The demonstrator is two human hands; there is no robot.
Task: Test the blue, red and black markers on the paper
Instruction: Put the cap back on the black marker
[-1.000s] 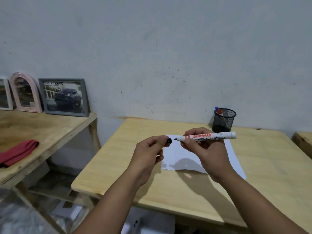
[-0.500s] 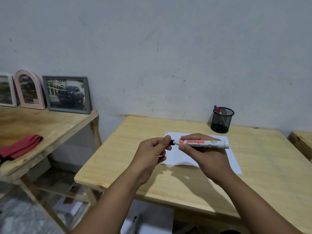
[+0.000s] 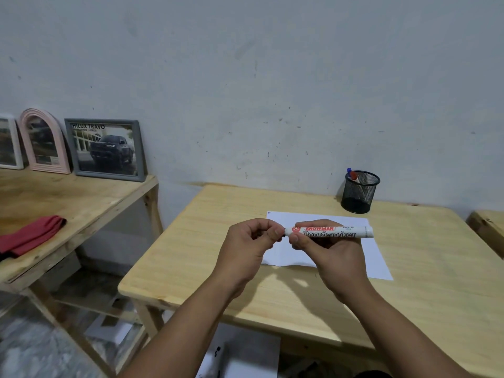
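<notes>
My right hand [image 3: 324, 249] holds a white board marker [image 3: 334, 231] level above the white paper [image 3: 376, 257], its barrel pointing right. My left hand [image 3: 249, 244] is closed around the marker's black cap [image 3: 283, 232], which is pressed against the marker's left end; most of the cap is hidden in my fingers. Both hands hover over the wooden table [image 3: 425, 282]. At the table's back right stands a black mesh pen cup [image 3: 358, 192], with a blue marker [image 3: 348, 170] and a red marker [image 3: 353, 175] sticking out of it.
A second wooden table [image 3: 81, 203] stands to the left with a red cloth [image 3: 30, 236] and three picture frames [image 3: 106, 150] against the wall. Another wooden surface's corner [image 3: 488, 227] shows at the right edge. White boxes [image 3: 245, 356] lie on the floor below.
The cap in my left hand has come together with the marker's tip, closing the gap. Both hands have lowered slightly toward the paper.
</notes>
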